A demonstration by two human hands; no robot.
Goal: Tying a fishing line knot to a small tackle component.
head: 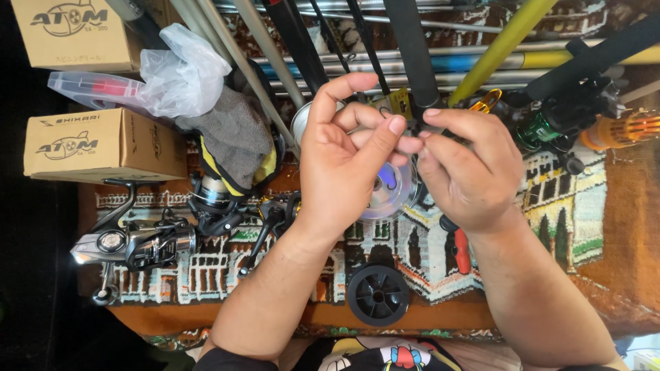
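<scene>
My hands meet over the middle of the patterned woven rug (570,206), my left hand (344,158) and my right hand (467,168) fingertip to fingertip. Behind them, the far edge is barred by a fan of dark, grey and yellow fishing rods (412,55). To my left the way is crowded: a silver and black spinning reel (130,244), two tan cardboard boxes (103,144), and a crumpled clear plastic bag (182,72) on a grey cloth (234,134). Near the front edge sits a black plastic line spool (378,294). The rug's right side, beside my right forearm, lies open.
</scene>
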